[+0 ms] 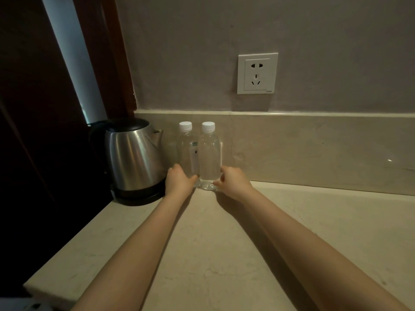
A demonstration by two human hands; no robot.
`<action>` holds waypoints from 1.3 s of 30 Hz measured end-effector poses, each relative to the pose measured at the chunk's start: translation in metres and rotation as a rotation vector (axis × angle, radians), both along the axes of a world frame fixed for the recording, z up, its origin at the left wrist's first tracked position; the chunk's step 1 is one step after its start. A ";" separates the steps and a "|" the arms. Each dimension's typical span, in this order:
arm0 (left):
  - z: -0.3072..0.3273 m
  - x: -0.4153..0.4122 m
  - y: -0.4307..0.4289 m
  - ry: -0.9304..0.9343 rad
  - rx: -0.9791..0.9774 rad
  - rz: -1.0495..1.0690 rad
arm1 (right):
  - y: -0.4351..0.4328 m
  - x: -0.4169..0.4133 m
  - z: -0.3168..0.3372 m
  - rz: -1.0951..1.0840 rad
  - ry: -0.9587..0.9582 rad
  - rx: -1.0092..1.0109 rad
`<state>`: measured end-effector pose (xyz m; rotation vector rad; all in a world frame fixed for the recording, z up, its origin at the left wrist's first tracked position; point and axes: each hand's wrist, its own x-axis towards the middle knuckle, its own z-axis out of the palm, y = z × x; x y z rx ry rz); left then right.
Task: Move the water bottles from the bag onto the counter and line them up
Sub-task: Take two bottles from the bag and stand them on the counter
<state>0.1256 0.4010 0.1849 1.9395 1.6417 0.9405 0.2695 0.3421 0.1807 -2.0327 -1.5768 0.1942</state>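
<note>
Two clear water bottles with white caps stand upright side by side on the beige counter (224, 243), touching each other, close to the backsplash. My left hand (178, 179) grips the base of the left bottle (187, 151). The right bottle (210, 153) is held low down by my right hand (233, 180), thumb at the front of its base. No bag is in view.
A steel electric kettle (132, 158) on a black base stands just left of the bottles, almost touching my left hand. A white wall socket (257, 73) sits above the backsplash. The counter's left edge drops off into a dark gap.
</note>
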 end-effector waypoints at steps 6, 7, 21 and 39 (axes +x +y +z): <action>-0.007 -0.007 0.004 0.041 -0.037 -0.017 | 0.011 -0.009 0.001 -0.027 -0.106 0.001; -0.007 -0.007 0.004 0.028 -0.045 -0.009 | 0.012 -0.011 0.002 -0.027 -0.122 -0.007; -0.001 -0.015 -0.021 -0.042 -0.122 -0.060 | 0.004 -0.022 0.005 -0.067 -0.022 -0.002; 0.048 0.103 -0.118 -0.211 0.221 -0.696 | -0.172 0.080 0.054 -0.448 0.090 0.212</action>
